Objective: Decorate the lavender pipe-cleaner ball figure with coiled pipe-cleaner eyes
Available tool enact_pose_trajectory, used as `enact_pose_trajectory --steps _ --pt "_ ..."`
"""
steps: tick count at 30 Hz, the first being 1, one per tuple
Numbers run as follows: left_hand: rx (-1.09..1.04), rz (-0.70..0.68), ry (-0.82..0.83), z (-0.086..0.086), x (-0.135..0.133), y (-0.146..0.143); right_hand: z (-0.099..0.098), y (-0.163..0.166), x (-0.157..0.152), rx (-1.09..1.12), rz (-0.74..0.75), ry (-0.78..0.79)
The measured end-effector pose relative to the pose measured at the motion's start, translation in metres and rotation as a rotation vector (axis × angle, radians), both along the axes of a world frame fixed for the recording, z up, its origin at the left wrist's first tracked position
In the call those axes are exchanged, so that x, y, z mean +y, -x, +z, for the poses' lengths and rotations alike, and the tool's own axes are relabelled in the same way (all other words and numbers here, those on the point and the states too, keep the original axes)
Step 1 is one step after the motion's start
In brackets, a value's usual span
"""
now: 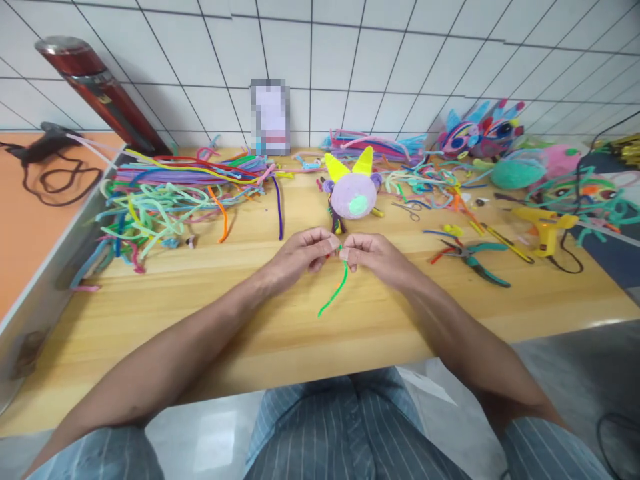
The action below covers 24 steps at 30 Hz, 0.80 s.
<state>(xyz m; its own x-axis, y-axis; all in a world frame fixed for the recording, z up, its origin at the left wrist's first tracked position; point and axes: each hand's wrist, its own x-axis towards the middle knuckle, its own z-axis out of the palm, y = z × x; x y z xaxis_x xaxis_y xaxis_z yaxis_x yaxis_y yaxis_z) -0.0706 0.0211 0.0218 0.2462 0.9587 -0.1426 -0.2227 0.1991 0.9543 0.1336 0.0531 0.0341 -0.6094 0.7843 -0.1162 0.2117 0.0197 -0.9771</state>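
Note:
Both my hands meet over the middle of the wooden table (200,313). My left hand (305,253) and my right hand (373,257) pinch the top end of a green pipe cleaner (336,293), whose loose tail hangs down toward me. A small bit of red shows between the fingertips. Just beyond the hands sits a lilac fuzzy ball figure (353,190) with two yellow ears and a green patch.
A heap of coloured pipe cleaners (170,193) covers the table's left. Pliers (475,257), small scissors (411,210) and a yellow glue gun (545,227) lie to the right, with finished fuzzy figures (500,147) behind. A red cylinder (95,87) leans at far left.

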Motion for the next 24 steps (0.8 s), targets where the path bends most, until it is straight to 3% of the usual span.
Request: enact_pose_trajectory --steps 3,5,11,15,21,24 --pt "0.128 -0.052 -0.083 0.004 0.0 0.006 0.001 -0.003 0.002 -0.036 0.058 -0.026" --pt "0.131 -0.007 -0.113 0.003 -0.004 0.004 -0.002 -0.002 0.001 -0.024 0.054 -0.046" --pt "-0.155 0.182 0.066 -0.009 -0.018 -0.018 -0.014 0.01 -0.006 0.079 -0.102 -0.069" --pt "-0.174 0.23 0.077 -0.012 -0.015 -0.02 -0.014 0.011 -0.008 0.144 -0.202 -0.103" --pt "-0.103 0.202 0.004 -0.011 -0.013 -0.018 -0.009 0.005 -0.009 0.149 -0.192 -0.206" --pt "-0.09 0.191 0.022 -0.013 -0.016 -0.02 -0.01 0.006 -0.012 0.095 -0.207 -0.357"
